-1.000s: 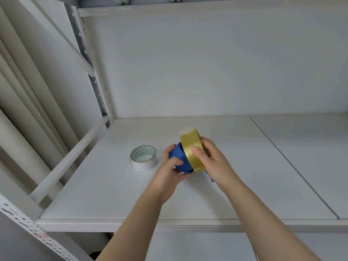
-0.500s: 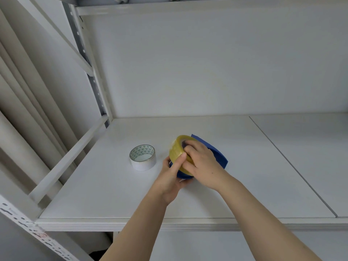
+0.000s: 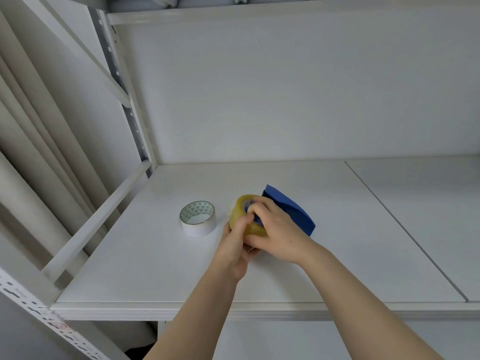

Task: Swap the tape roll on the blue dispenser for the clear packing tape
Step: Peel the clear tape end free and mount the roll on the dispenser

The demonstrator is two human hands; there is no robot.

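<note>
White shelf (image 3: 337, 255) lies open rightward; both hands (image 3: 275, 235) clasp clear tape (image 3: 240, 216).

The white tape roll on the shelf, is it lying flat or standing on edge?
Lying flat: the white tape roll rests on one face, its open core facing up.

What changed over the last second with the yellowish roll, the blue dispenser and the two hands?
The clear tape roll, held upright on edge a second ago, has been tipped over and lowered toward the shelf. The blue dispenser, then left of the roll, now sticks out behind and right. The right hand shifted onto the roll's hub; the left hand still grips from below. The white roll stayed put.
</note>
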